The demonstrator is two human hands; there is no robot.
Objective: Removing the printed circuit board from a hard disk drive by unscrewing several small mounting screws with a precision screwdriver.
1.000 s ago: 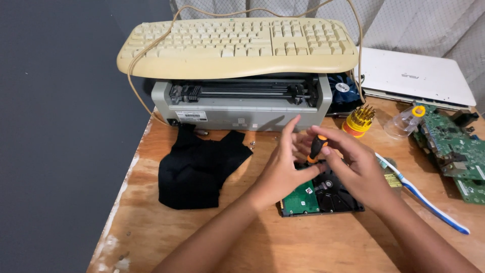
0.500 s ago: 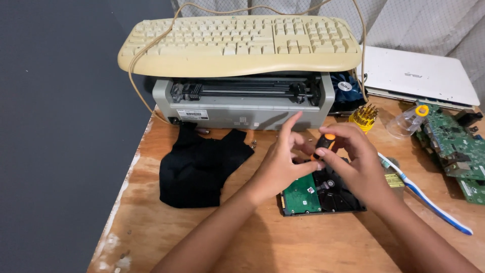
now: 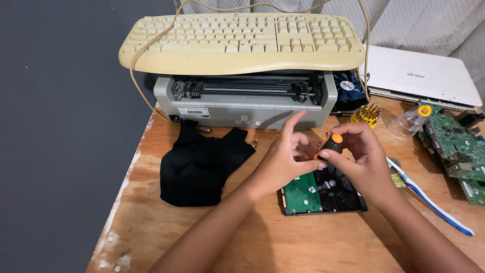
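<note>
1. While both hands hover above the black hard drive with a green circuit board (image 3: 323, 191), the right hand (image 3: 361, 156) pinches a small black screwdriver with an orange cap (image 3: 329, 145), and the left hand (image 3: 285, 159) closes thumb and fingers at its tip, forefinger raised.
2. Since a second ago the hands have barely shifted; the tool has turned slightly, so the grip looks mid-adjustment.
3. Under the fingers the screwdriver's tip is hidden.
4. Left of the left hand a black cloth (image 3: 202, 164) lies on the plywood surface (image 3: 151, 222).
</note>
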